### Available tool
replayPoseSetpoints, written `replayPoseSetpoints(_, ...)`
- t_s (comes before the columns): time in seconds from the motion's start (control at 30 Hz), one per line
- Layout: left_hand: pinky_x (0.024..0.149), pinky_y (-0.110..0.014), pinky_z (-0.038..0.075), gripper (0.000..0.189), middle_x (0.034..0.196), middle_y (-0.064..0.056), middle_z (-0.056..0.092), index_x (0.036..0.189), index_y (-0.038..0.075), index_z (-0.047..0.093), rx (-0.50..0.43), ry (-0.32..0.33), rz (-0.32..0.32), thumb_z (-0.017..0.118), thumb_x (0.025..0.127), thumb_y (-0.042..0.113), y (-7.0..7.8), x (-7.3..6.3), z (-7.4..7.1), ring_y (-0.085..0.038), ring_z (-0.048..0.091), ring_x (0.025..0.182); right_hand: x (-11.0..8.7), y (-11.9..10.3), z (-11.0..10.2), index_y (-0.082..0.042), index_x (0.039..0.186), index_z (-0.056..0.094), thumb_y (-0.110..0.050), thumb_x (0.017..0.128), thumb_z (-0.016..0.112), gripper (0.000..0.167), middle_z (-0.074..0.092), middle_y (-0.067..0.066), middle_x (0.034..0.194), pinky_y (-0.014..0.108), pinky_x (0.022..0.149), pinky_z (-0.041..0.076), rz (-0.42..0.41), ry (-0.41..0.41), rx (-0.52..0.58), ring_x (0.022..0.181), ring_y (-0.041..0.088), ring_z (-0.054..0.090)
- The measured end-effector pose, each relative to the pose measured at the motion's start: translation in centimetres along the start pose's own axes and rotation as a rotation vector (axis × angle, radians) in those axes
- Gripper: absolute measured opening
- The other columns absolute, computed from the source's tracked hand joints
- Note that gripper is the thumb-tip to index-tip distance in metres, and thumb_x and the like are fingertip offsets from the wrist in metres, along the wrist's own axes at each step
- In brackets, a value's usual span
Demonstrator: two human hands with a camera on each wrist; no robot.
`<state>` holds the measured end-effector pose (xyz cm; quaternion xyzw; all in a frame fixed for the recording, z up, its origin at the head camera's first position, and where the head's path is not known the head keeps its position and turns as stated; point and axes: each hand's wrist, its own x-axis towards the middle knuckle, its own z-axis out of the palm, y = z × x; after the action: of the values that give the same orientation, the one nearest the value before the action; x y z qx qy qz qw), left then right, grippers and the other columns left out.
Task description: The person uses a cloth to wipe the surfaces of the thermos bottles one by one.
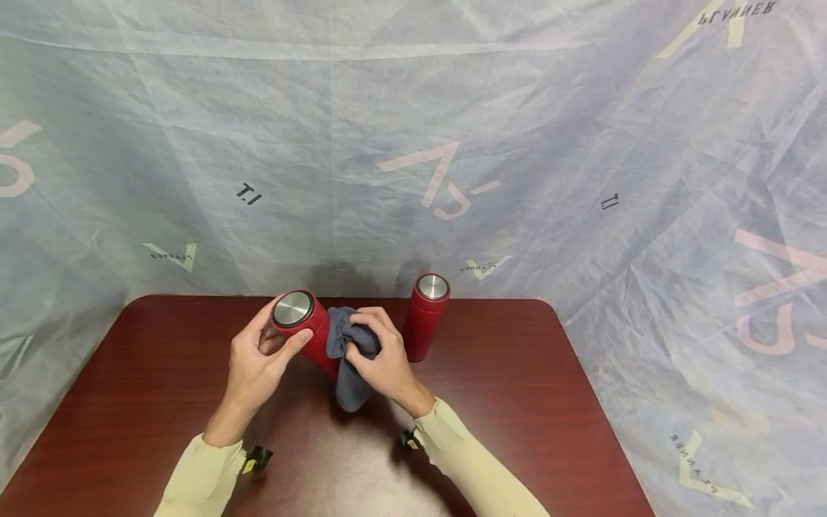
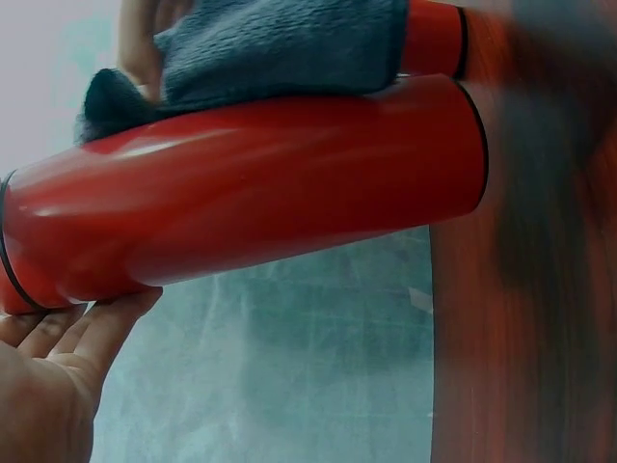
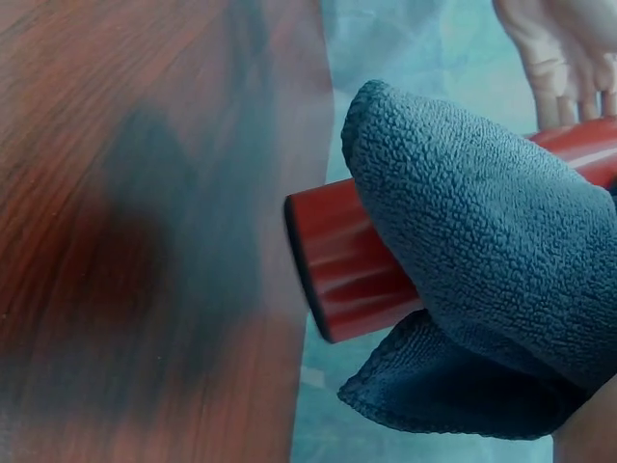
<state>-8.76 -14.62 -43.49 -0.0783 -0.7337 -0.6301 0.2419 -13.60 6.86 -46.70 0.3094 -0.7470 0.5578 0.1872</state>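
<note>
My left hand (image 1: 255,362) grips a red thermos flask (image 1: 316,348) near its silver-topped lid, thumb on one side and fingers on the other. The flask is tilted and held above the table, its dark-rimmed base showing in the left wrist view. A dark grey-blue cloth (image 1: 352,373) is bunched in my right hand (image 1: 384,355), which holds it against the flask's side. In the right wrist view the cloth (image 3: 492,222) covers much of the flask (image 3: 352,260), with a loose corner hanging below. Beyond my right hand, a second red thermos flask (image 1: 426,316) stands upright on the table.
The dark reddish-brown wooden table (image 1: 517,402) ends at a rounded back edge. Grey-blue sheeting (image 1: 323,158) with printed letters hangs close behind it and along both sides. A small black strap piece (image 1: 258,458) sits at the left cuff.
</note>
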Motion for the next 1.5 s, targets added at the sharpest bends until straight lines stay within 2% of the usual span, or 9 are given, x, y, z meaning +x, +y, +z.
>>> replayPoseSetpoints(0.13, 0.09, -0.016, 0.057, 0.066, 0.128, 0.012, 0.071, 0.15, 0.01, 0.063, 0.007, -0.001, 0.002, 0.083, 0.089, -0.005, 0.3, -0.1, -0.3, -0.002, 0.074, 0.103, -0.4, 0.6, 0.2, -0.008, 0.122, 0.073, 0.005, 0.084, 0.078, 0.04, 0.065, 0.013, 0.128, 0.034, 0.106, 0.053, 0.022, -0.005, 0.004, 0.119, 0.029, 0.065)
replayPoseSetpoints(0.37, 0.089, -0.015, 0.057, 0.066, 0.126, 0.013, 0.072, 0.15, 0.008, 0.063, 0.008, 0.006, -0.009, 0.082, 0.089, -0.007, 0.8, -0.2, -0.9, -0.003, 0.074, 0.1, -0.9, 1.0, 0.1, -0.011, 0.122, 0.072, 0.003, 0.084, 0.077, 0.041, 0.064, 0.006, 0.129, 0.034, 0.108, 0.052, 0.083, -0.059, -0.008, 0.122, 0.021, 0.064)
replayPoseSetpoints(0.6, 0.089, -0.015, 0.057, 0.067, 0.127, 0.012, 0.072, 0.15, 0.008, 0.063, -0.001, 0.016, -0.003, 0.082, 0.088, -0.009, 1.1, -0.2, -1.2, -0.004, 0.074, 0.099, -1.2, 1.4, 0.2, -0.01, 0.121, 0.072, 0.003, 0.084, 0.076, 0.04, 0.064, 0.008, 0.129, 0.034, 0.11, 0.051, 0.107, -0.08, -0.008, 0.124, 0.02, 0.063)
replayPoseSetpoints(1.0, 0.087, -0.016, 0.058, 0.07, 0.126, 0.009, 0.073, 0.151, 0.006, 0.062, -0.013, 0.031, 0.014, 0.08, 0.086, -0.014, 2.1, -0.1, -1.6, -0.004, 0.075, 0.097, -1.5, 1.9, 0.2, -0.01, 0.12, 0.072, 0.003, 0.084, 0.077, 0.039, 0.065, 0.004, 0.127, 0.033, 0.109, 0.051, 0.109, -0.083, -0.007, 0.122, 0.02, 0.064)
replayPoseSetpoints(1.17, 0.086, -0.016, 0.058, 0.071, 0.126, 0.008, 0.073, 0.151, 0.006, 0.061, -0.016, 0.037, 0.014, 0.08, 0.086, -0.015, 2.5, -0.2, -1.8, -0.005, 0.075, 0.098, -1.7, 2.2, 0.3, -0.009, 0.119, 0.072, 0.005, 0.084, 0.077, 0.039, 0.066, 0.007, 0.126, 0.032, 0.108, 0.051, 0.104, -0.076, -0.016, 0.121, 0.022, 0.065)
replayPoseSetpoints(1.4, 0.086, -0.016, 0.058, 0.071, 0.124, 0.006, 0.074, 0.15, 0.006, 0.062, -0.014, 0.047, 0.039, 0.08, 0.085, -0.016, 2.7, -0.3, -2.0, -0.005, 0.075, 0.097, -1.8, 2.7, 0.7, -0.003, 0.117, 0.072, 0.01, 0.08, 0.078, 0.039, 0.067, 0.016, 0.124, 0.031, 0.107, 0.051, 0.084, -0.043, -0.005, 0.118, 0.033, 0.066)
replayPoseSetpoints(1.5, 0.086, -0.016, 0.058, 0.072, 0.124, 0.005, 0.075, 0.15, 0.006, 0.062, -0.018, 0.053, 0.043, 0.079, 0.084, -0.017, 2.9, -0.4, -2.1, -0.006, 0.075, 0.097, -1.8, 2.8, 0.6, -0.006, 0.118, 0.072, 0.008, 0.081, 0.079, 0.04, 0.067, 0.014, 0.126, 0.03, 0.108, 0.05, 0.098, -0.06, -0.008, 0.119, 0.03, 0.065)
